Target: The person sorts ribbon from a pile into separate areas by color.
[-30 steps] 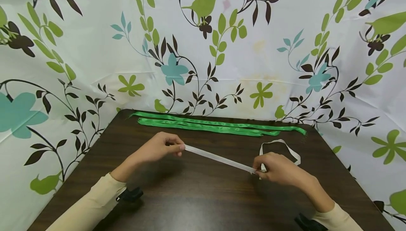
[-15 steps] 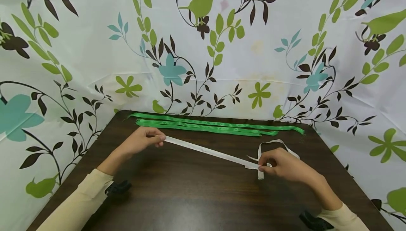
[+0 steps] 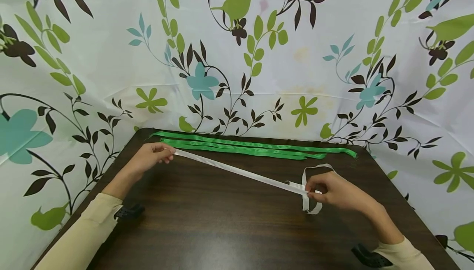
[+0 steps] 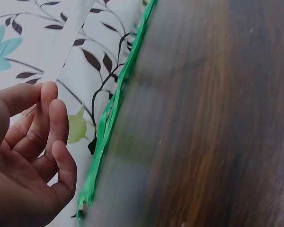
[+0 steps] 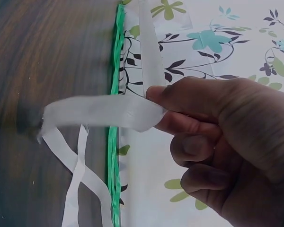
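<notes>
A white ribbon [image 3: 237, 171] is stretched nearly straight between the two hands, slanting down toward the right. The left hand [image 3: 146, 159] pinches its left end between thumb and forefinger, close to the near green strips in the head view. The right hand [image 3: 340, 192] pinches it farther along with thumb and forefinger; in the right wrist view a loose tail [image 5: 99, 111] bends away from the fingertips. Beneath the right hand, more white ribbon [image 5: 78, 170] lies crossed over itself on the table, partly hidden by the hand in the head view.
Several green satin ribbons [image 3: 240, 148] lie side by side along the back edge of the dark wooden table [image 3: 222, 229]. A white cloth [image 3: 229, 56] printed with leaves and birds hangs behind and at both sides.
The left hand has moved left and away from the person, so the length of white ribbon between the hands has grown. The right hand has shifted slightly right, still pinching the ribbon.
</notes>
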`<state>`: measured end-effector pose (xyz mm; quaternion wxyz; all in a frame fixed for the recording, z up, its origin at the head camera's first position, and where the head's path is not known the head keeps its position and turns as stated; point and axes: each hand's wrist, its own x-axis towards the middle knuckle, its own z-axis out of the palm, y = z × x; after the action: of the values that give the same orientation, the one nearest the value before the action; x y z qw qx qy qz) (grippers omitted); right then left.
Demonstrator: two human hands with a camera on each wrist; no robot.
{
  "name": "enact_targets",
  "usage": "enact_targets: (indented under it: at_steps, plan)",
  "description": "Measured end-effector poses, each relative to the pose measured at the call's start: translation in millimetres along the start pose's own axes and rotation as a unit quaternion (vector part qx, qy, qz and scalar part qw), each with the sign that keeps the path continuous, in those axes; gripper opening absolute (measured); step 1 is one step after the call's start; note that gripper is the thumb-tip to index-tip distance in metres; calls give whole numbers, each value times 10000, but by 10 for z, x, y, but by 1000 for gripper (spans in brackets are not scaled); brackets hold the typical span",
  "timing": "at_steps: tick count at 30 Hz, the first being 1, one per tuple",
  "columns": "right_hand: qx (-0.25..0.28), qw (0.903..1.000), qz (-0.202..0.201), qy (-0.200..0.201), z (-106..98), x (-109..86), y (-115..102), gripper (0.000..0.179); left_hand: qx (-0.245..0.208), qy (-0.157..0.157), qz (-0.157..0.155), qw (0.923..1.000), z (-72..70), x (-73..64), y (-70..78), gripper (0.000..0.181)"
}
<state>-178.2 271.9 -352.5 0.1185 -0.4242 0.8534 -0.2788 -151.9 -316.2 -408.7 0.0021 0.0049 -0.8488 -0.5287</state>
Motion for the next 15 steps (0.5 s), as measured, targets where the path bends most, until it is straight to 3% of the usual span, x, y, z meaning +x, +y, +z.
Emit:
enact_targets:
  at_steps: [6,15]
  plan:
    - [-42,9999,133,12,-48,-49,38,13,-20,308,-59,9995,-121,-9,-65,46]
    - [-22,9993,365,49,-168,-133,110,3,57,662,-447,9968,-258,-20,-202,57]
